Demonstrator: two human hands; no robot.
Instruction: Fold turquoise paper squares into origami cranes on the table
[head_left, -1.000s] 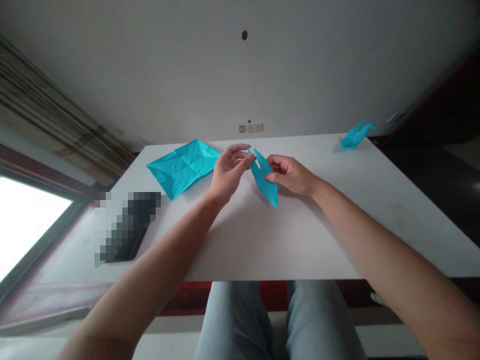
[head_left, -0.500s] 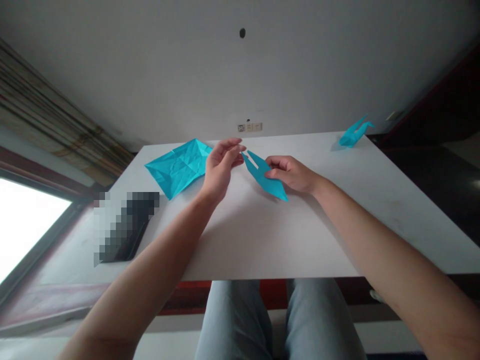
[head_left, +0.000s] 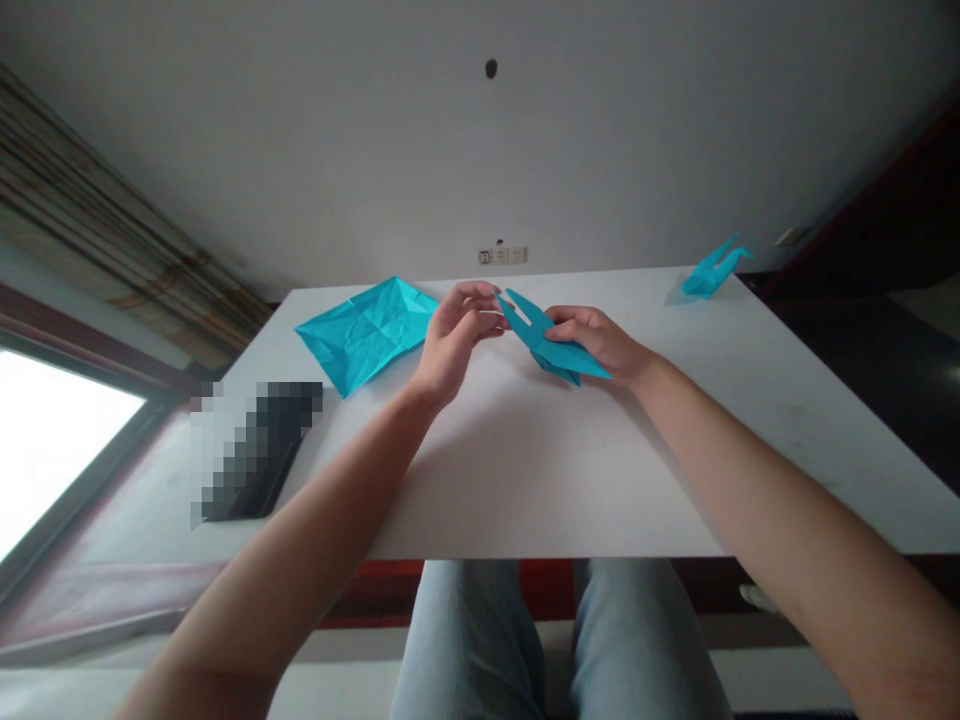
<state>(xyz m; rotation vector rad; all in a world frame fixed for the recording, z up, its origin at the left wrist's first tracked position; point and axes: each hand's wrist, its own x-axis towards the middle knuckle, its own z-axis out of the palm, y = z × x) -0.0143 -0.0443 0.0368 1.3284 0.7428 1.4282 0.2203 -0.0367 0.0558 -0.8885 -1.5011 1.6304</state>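
Observation:
My right hand (head_left: 589,335) pinches a folded blue origami piece (head_left: 551,345) between thumb and fingers above the table. Two narrow points on the piece reach up and left, and its wide flaps spread toward the lower right. Beside those points is my left hand (head_left: 461,335), its fingers apart and curved; the fingertips are right at the leftmost point, and I cannot tell whether they touch it. Behind the left hand lies a creased, unfolded blue paper sheet (head_left: 364,335). At the far right of the table stands a finished-looking blue paper crane (head_left: 709,275).
A dark flat object (head_left: 262,455), partly pixelated, lies at the left of the white table (head_left: 525,500). Behind the table is a wall with sockets (head_left: 502,256). A curtain (head_left: 127,220) and a bright window are at the left.
The origami piece has turned in my right hand, so its lower flaps now show spread apart. My left thumb and fingers have parted at the narrow point.

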